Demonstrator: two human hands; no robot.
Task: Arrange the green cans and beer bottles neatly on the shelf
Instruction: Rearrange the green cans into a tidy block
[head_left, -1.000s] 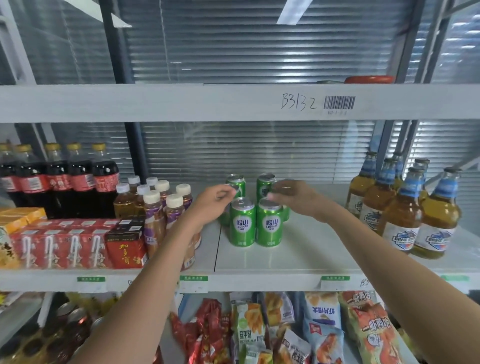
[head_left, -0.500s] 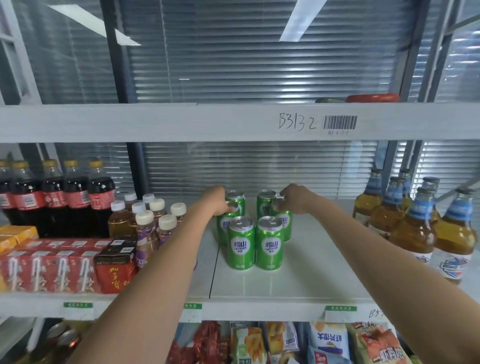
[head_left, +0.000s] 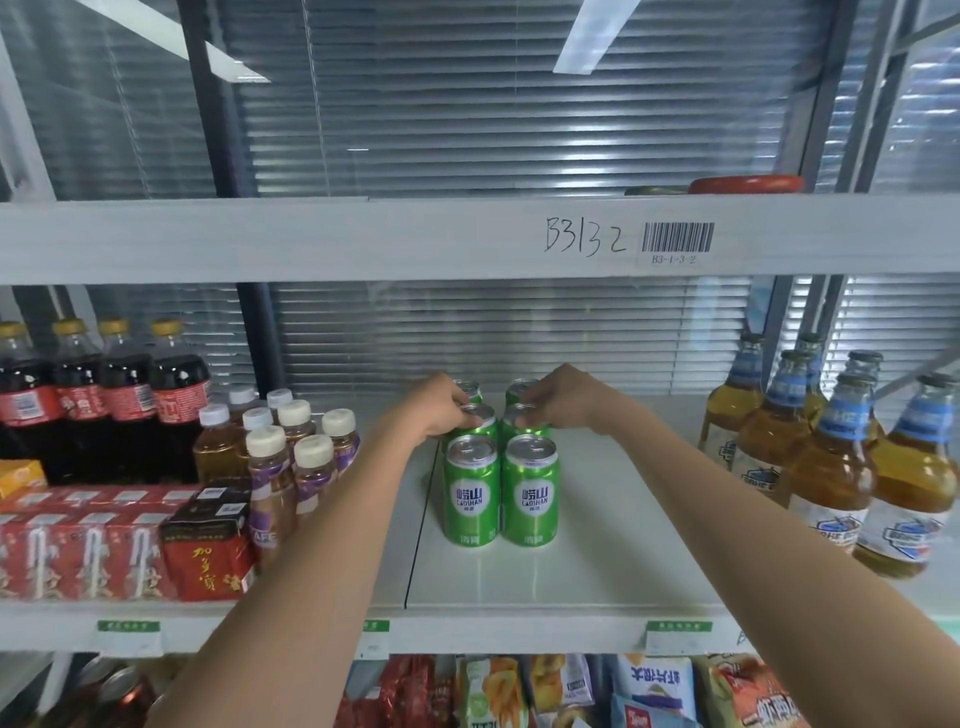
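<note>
1. Green aluminium cans (head_left: 500, 467), two columns, mid white shelf (head_left: 597, 561).
2. Left hand (head_left: 441, 405) grip closed around middle-left can.
3. Right hand (head_left: 558, 397) grip closed around middle-right can.
4. Amber glass beer bottles (head_left: 831, 452) clustered far right.

Mid-frame, left hand (head_left: 441, 408) and right hand (head_left: 558, 397) grip the middle green cans (head_left: 501, 457) — beer bottles (head_left: 852, 457) at right.

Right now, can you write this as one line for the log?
left hand: on middle-row left can top | right hand: on middle-row right can top | green cans: two columns, upright | beer bottles: untouched, right
</note>
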